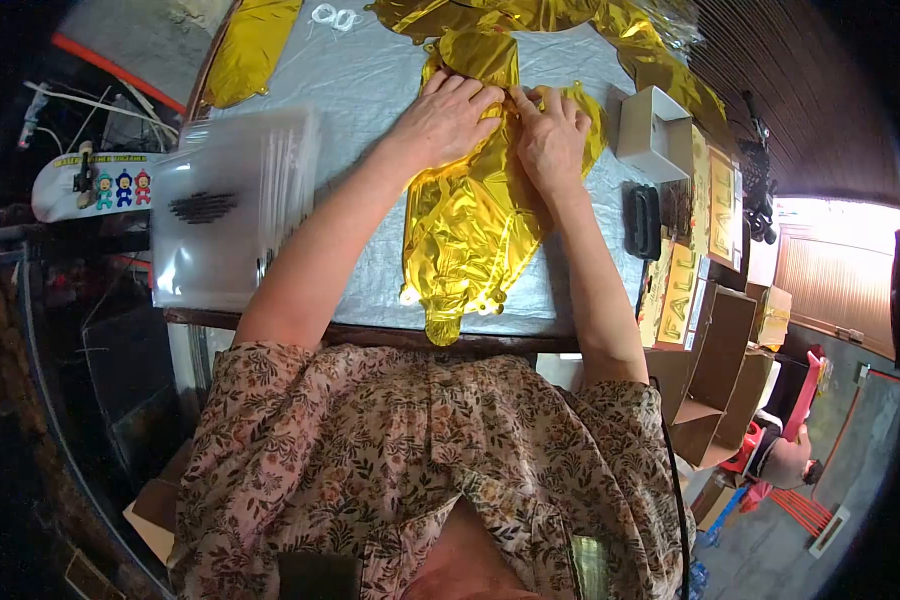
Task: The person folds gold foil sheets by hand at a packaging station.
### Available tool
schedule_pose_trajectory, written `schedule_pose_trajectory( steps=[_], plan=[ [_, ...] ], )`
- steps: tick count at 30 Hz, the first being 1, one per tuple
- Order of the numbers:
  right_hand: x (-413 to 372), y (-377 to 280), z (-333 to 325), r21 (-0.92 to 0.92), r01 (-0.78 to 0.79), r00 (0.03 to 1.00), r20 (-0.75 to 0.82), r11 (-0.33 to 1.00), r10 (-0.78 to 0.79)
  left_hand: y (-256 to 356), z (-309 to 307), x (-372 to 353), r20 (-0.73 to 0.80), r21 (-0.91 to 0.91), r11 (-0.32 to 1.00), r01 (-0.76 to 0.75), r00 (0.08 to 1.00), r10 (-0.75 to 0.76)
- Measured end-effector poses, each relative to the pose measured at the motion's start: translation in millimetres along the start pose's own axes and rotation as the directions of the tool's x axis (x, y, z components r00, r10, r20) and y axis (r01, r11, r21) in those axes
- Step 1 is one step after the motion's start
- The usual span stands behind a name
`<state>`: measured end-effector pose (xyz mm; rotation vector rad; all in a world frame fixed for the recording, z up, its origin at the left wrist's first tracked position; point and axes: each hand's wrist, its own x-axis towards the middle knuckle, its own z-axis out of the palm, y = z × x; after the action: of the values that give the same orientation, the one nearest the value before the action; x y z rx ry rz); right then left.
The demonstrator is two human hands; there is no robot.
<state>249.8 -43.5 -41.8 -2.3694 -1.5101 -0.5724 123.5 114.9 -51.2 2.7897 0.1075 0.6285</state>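
A crinkled gold foil piece (460, 235) lies on the table's grey-blue cover (365, 270), its narrow tab reaching the front edge. My left hand (450, 120) presses on its upper part, fingers bent and pointing away from me. Close beside it on the right, my right hand (553, 140) rests on the same foil, its index finger reaching toward my left hand. Whether the fingertips pinch the foil is hard to make out. More gold foil (475, 55) lies just beyond my fingers.
Clear plastic sleeves (220, 220) lie at the left. On the right are a white box (655, 130), a black object (644, 222) and cardboard boxes (705, 370). White ribbon rolls (335, 17) sit at the back. A person (785, 460) is far off at the lower right.
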Motion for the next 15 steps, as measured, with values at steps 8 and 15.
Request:
schedule_pose_trajectory(
  steps=[8, 15],
  plan=[
    [4.9, -17.9, -8.8, -0.155, 0.009, 0.998, 0.064, 0.988, 0.001, -1.1, -4.9, 1.5, 0.004, -0.102, 0.995, 0.021, 1.0, -0.021],
    [1.3, -14.6, 2.9, -0.142, 0.031, 0.999, 0.015, 0.989, -0.029, -6.0, -38.7, 23.1, 0.075, -0.52, 0.806, 0.283, 0.955, -0.287]
  ],
)
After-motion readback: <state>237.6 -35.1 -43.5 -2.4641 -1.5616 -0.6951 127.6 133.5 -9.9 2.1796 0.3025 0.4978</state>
